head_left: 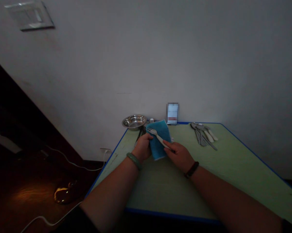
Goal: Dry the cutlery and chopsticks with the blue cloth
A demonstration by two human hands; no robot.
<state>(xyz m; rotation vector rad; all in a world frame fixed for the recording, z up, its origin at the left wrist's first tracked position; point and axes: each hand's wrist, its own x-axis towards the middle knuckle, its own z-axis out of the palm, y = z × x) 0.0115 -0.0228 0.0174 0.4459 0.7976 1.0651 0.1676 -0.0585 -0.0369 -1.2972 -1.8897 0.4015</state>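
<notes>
White-handled fork (157, 136) sits pinched in right hand (178, 156).

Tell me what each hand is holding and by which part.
The right hand pinches a white-handled fork near the end of its handle; the left hand grips the left edge of a blue cloth.

Both forearms (109, 191) extend forward from the lower frame. Left hand (142, 148) curled closed; right hand (179, 156) gripping, fingers pinched forward. Hands positioned just apart.
</notes>
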